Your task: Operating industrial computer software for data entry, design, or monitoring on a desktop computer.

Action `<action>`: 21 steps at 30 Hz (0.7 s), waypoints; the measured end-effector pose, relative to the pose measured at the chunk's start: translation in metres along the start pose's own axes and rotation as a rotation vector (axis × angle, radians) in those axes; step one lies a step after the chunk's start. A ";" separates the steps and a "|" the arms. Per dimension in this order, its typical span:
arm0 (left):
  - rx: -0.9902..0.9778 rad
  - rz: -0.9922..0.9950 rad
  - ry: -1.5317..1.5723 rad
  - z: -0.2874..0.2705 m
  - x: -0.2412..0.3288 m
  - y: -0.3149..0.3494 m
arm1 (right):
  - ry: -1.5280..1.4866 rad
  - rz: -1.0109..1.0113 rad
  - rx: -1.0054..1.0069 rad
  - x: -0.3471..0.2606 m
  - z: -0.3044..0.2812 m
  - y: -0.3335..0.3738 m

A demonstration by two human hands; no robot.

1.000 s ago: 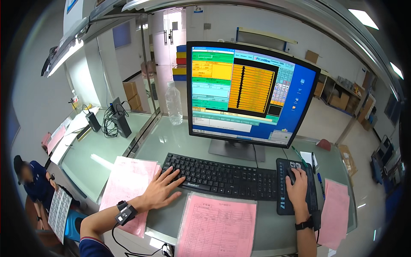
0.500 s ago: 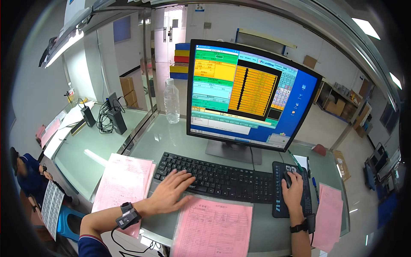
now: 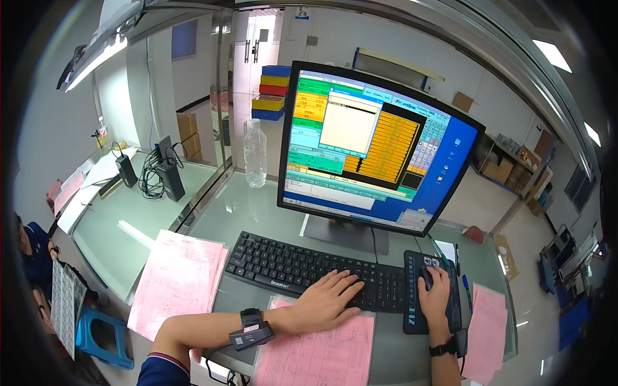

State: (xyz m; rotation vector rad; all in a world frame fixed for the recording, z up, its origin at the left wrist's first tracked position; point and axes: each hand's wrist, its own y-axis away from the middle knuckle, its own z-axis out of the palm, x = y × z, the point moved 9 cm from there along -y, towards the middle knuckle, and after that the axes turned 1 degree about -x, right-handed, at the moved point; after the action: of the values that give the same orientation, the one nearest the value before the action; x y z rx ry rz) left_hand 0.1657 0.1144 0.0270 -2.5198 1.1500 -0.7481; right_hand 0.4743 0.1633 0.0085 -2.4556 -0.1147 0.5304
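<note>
My left hand [image 3: 327, 300] is over the right-hand part of a black keyboard [image 3: 261, 260], its fingers stretched out and lying across the keys. The heel of that hand is above a pink printed sheet [image 3: 309, 360] in front of the keyboard. My right hand [image 3: 435, 291] curls over a black computer mouse [image 3: 426, 278], which rests on a dark mouse pad [image 3: 415, 320]. Behind the keyboard stands a monitor [image 3: 444, 183] showing a colourful program, with a pale yellow pop-up window in front of it. Each wrist wears a black strap with a small device.
More pink sheets lie left [image 3: 180, 276] and right [image 3: 487, 331] of me. A clear plastic bottle [image 3: 255, 154] stands left of the monitor. Pens [image 3: 467, 293] lie by the mouse pad. At the far left are black boxes with cables [image 3: 170, 180], a blue stool [image 3: 96, 341] and a seated person.
My left hand has moved right, from the keyboard's left part to its right part. A pale yellow pop-up window has appeared on the monitor. My right hand stays on the mouse.
</note>
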 end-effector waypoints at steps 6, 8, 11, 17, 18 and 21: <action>0.027 0.053 -0.107 0.021 0.004 -0.002 | -0.005 -0.004 0.007 -0.001 -0.002 0.001; 0.036 0.059 -0.117 0.029 0.002 0.004 | -0.005 -0.004 0.010 -0.002 -0.001 0.000; 0.061 0.059 -0.121 0.028 0.002 0.003 | -0.005 -0.003 0.008 -0.002 -0.002 0.000; 0.089 0.102 -0.095 0.028 0.005 0.007 | -0.015 0.016 0.001 -0.001 -0.001 0.000; 0.091 0.100 -0.092 0.028 0.005 0.007 | -0.011 0.013 0.003 -0.001 -0.001 0.000; 0.093 0.093 -0.094 0.026 0.005 0.007 | -0.005 0.006 0.004 -0.002 -0.001 0.000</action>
State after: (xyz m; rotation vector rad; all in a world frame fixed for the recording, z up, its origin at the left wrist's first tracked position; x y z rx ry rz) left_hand 0.1788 0.1072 0.0038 -2.3804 1.1636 -0.6369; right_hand 0.4727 0.1625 0.0096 -2.4516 -0.1086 0.5382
